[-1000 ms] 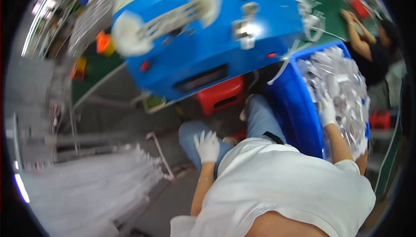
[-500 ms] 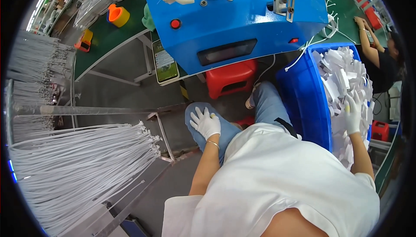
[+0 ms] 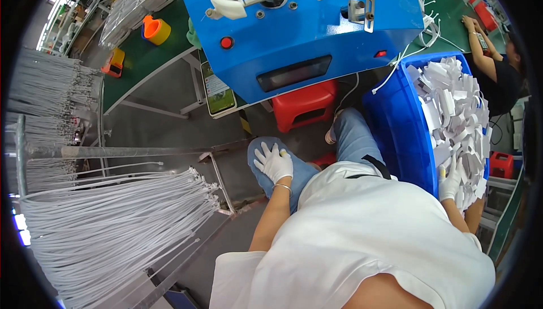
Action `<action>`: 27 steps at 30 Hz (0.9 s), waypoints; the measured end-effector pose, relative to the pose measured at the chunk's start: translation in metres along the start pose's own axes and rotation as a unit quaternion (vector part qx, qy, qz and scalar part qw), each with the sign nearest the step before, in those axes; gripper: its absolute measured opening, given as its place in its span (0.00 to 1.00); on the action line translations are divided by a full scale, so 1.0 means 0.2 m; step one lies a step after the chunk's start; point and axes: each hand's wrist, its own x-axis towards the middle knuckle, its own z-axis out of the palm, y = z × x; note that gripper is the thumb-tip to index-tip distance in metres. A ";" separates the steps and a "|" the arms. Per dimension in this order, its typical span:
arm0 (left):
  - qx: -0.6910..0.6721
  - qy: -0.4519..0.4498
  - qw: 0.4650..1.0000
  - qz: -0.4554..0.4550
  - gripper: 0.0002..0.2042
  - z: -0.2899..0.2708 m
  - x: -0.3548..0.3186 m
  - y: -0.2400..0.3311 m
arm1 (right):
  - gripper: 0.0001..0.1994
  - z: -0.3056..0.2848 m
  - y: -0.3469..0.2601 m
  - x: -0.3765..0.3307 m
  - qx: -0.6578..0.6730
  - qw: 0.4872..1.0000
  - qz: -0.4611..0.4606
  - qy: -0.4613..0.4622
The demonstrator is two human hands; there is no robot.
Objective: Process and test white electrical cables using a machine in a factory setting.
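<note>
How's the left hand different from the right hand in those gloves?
The left hand rests on the left leg, but the right hand is among white pieces in the blue bin. The left hand has a thin bracelet at its wrist; none shows by the right hand. Both wear white gloves.

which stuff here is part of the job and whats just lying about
Likely in the job:
white pieces, at the gloved right hand
blue bin holding them
blue machine, perhaps

Likely just lying about:
phone
red stool
orange-and-yellow holder
</note>
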 end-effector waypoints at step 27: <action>0.027 -0.008 1.000 0.007 0.19 -0.01 -0.03 0.02 | 0.16 0.08 0.10 0.12 0.031 0.994 0.074 0.071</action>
